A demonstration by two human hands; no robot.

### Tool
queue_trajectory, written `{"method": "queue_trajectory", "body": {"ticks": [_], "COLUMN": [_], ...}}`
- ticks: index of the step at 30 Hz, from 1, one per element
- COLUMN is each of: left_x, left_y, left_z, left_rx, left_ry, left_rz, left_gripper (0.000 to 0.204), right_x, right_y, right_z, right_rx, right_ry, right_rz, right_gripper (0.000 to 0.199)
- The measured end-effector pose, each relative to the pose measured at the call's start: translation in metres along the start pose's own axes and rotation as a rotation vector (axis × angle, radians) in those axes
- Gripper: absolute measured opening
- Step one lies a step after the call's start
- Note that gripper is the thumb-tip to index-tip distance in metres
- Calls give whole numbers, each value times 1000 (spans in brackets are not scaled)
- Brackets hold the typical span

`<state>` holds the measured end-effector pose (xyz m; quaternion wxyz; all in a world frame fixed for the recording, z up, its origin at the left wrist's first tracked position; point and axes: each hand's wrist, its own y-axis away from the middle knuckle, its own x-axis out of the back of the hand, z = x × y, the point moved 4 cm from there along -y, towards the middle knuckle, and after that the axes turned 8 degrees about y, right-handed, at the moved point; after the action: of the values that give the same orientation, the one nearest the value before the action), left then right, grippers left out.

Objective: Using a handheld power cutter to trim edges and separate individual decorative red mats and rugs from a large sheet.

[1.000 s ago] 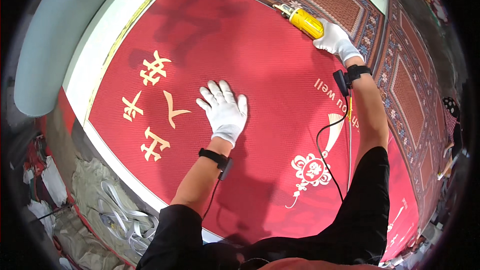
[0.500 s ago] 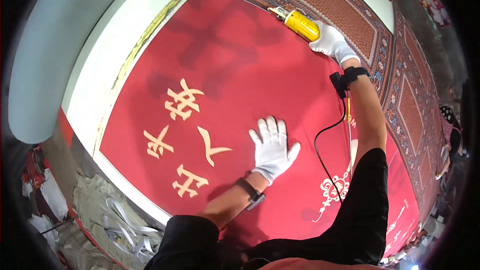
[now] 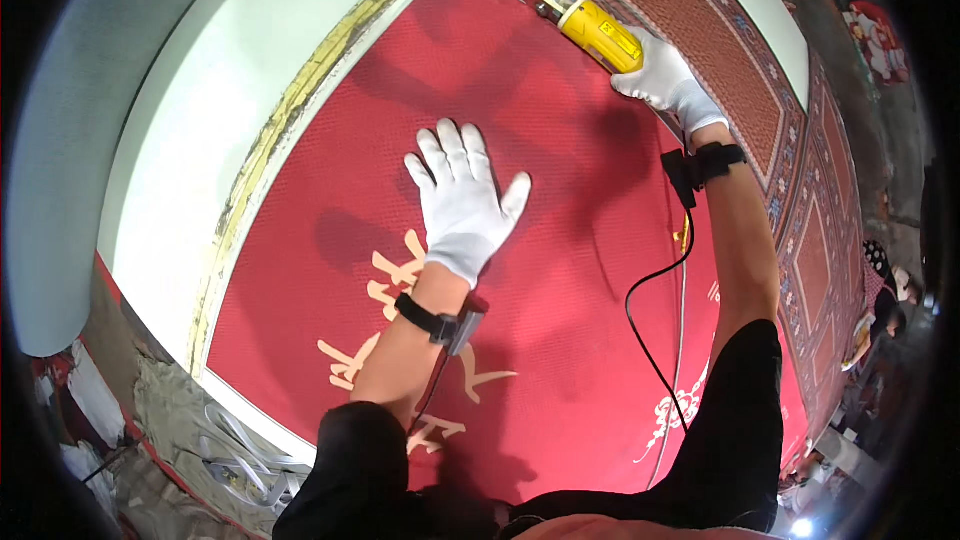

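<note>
Spread under the left hand [image 3: 462, 202] and reaching as far as the right hand [image 3: 660, 75], a broad red mat [image 3: 560, 240], probably heavy as a whole yet soft and pliable at any one spot; best steadied with a flat palm or lifted by a free edge. Beside the right hand, on its outer side, a brown patterned carpet [image 3: 680, 30], bordered with flowers and lying along the edge of the red mat. Well to the left of the left hand, a white surface [image 3: 165, 180] and, farther out, a thick blue-grey roll [image 3: 75, 170]. Find both hands well apart and in white gloves: left laid palm down on the red mat, fingers fanned, gripping nothing; right wrapped around the rear of a yellow power tool [image 3: 602, 35], ahead of the right wrist and near the border between mat and carpet. Expect it rigid, fairly dense, perhaps slick on the smooth casing; hold by the rear barrel, clear of the metal head [image 3: 545, 2]. Partly hidden under the left forearm, pale characters [image 3: 398, 265]. Nearer the body than the right hand, a thin black cable [image 3: 629, 305].
</note>
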<state>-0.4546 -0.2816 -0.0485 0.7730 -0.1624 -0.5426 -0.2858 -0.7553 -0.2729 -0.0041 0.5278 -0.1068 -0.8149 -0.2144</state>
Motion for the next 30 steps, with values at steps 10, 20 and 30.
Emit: {"method": "queue_trajectory", "body": {"ticks": [10, 20, 30], "left_x": [1, 1, 77], "left_y": [-3, 9, 144], "left_z": [-3, -12, 3], "left_rx": [-17, -25, -360], "left_ry": [125, 108, -101], "left_rz": [-32, 64, -129], "left_gripper": [84, 70, 67], "right_x": [-19, 5, 128], "right_y": [-104, 106, 811], "right_z": [-89, -141, -163], "right_rx": [86, -15, -953], "right_ry": [145, -1172, -788], "right_rz": [62, 122, 1090], "right_gripper": [67, 43, 51]}}
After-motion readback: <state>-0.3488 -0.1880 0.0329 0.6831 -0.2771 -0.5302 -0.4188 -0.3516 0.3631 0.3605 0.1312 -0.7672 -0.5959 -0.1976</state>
